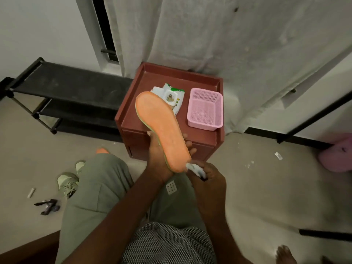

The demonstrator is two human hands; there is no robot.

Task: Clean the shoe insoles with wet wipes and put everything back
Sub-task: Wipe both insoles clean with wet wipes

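Orange insole: held up over the brown worktop, underside toward the camera, heel nearest, so the wipe can reach it.
Left hand: grips its heel end from beneath.
Right hand: clenches a wet wipe at the heel edge.
Pink basket: on the worktop, nothing visible inside (mesh shows through).
Wipes pack: beside the basket.

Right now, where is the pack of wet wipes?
In the head view, the wet wipes pack lies on the red-brown cabinet, left of the pink basket, partly behind the raised insole.
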